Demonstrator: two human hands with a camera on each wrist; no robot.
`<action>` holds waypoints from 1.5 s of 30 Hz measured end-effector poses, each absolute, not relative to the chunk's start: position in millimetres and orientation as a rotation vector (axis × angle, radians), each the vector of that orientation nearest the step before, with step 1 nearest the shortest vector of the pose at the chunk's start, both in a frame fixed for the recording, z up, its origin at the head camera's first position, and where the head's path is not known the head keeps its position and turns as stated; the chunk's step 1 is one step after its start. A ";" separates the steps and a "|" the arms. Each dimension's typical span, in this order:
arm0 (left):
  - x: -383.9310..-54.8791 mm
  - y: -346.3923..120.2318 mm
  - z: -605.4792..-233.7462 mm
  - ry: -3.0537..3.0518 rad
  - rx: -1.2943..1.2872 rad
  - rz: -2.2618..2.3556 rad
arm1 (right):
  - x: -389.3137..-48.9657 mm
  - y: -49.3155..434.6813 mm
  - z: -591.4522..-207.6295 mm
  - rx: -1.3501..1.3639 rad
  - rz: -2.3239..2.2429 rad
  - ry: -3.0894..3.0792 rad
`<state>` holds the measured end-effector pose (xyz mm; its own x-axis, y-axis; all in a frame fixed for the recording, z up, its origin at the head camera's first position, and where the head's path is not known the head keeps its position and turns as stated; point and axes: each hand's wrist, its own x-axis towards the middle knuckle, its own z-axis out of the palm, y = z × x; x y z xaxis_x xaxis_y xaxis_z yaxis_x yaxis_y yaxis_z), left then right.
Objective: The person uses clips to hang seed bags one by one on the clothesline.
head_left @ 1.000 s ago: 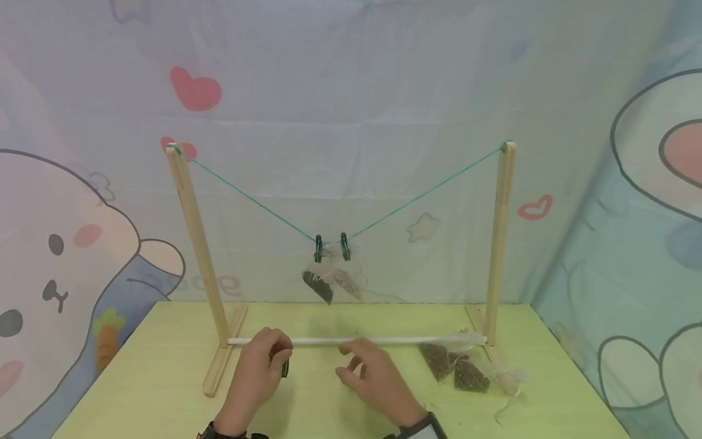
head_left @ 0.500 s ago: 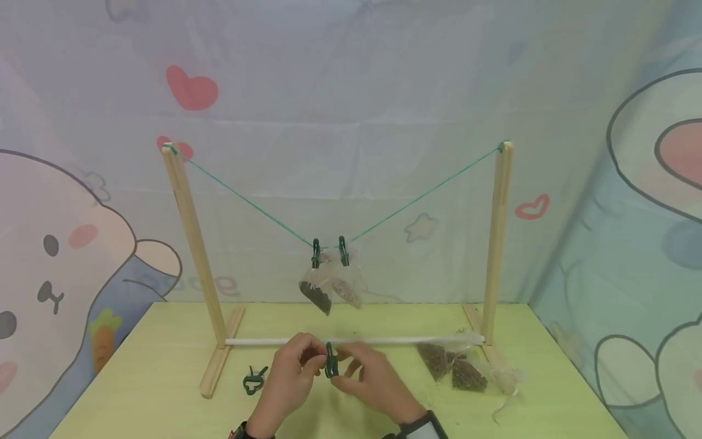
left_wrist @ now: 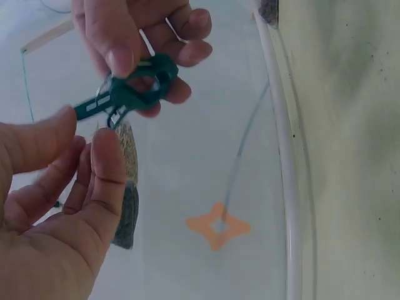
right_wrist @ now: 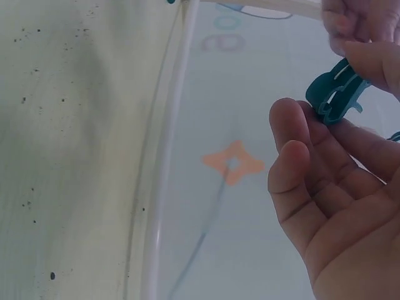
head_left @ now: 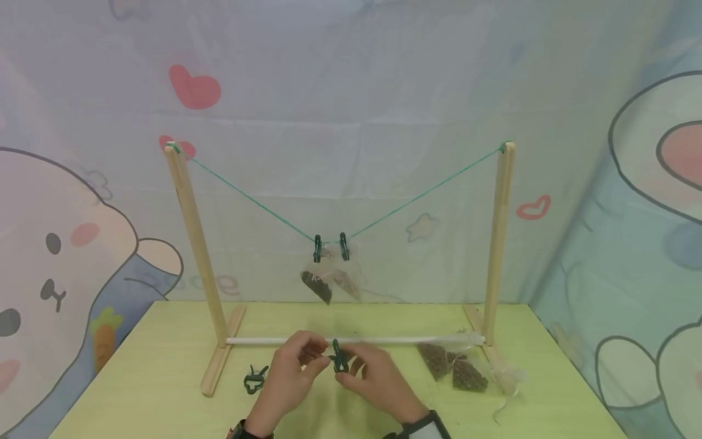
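In the head view, a dark green plastic spring clip (head_left: 339,360) is between my two hands, low over the table. My left hand (head_left: 290,373) pinches its two handles with thumb and forefinger, as the left wrist view shows. The thumb and fingers of my right hand (head_left: 379,379) grip the rounded head of the clip (left_wrist: 145,82). A second green clip (head_left: 254,379) lies on the table left of my left hand. Behind the hands, two similar clips hold small clear bags on a green string (head_left: 247,196): one bag has dark contents (head_left: 317,287), the other pale (head_left: 347,284).
The string sags between two wooden posts (head_left: 198,244) joined low down by a white rod (head_left: 395,341). Near the right post lie clear bags of brown pieces (head_left: 469,374) and a bag with pale contents (head_left: 509,379). A printed cloth (head_left: 351,164) hangs behind the table (head_left: 181,329).
My left hand has moved right, bringing the clip to my right hand, which has taken hold of it. The clip on the table has come into sight. The bags on the string bobbed slightly.
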<state>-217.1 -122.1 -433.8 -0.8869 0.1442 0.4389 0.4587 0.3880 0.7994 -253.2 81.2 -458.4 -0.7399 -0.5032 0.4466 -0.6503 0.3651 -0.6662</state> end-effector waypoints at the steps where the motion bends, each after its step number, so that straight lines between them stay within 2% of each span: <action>1: -217.1 -124.3 -433.6 -2.359 -0.537 -1.502 | -253.1 82.0 -457.5 1.043 1.314 -2.450; 10: -219.8 -134.3 -431.6 -2.432 -0.661 -1.632 | -250.3 85.3 -448.5 1.177 1.372 -2.371; 22: -221.6 -126.1 -435.5 -2.347 -0.635 -1.551 | -250.5 88.9 -450.5 1.176 1.394 -2.404; 26: -220.8 -124.5 -435.3 -2.298 -0.568 -1.502 | -250.7 101.7 -450.5 0.987 1.320 -2.516; 34: -221.3 -125.7 -432.3 -2.263 -0.491 -1.440 | -269.3 152.2 -451.5 0.414 1.219 -2.622; 45: -228.1 -130.5 -434.6 -2.252 -0.416 -1.384 | -295.1 222.1 -472.1 0.143 1.013 -2.601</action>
<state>-228.1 -130.5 -434.6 -0.8477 0.0153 0.5303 0.4799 0.4480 0.7543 -295.1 222.1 -472.1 -0.9357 0.0309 0.3516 -0.2151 0.7399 -0.6374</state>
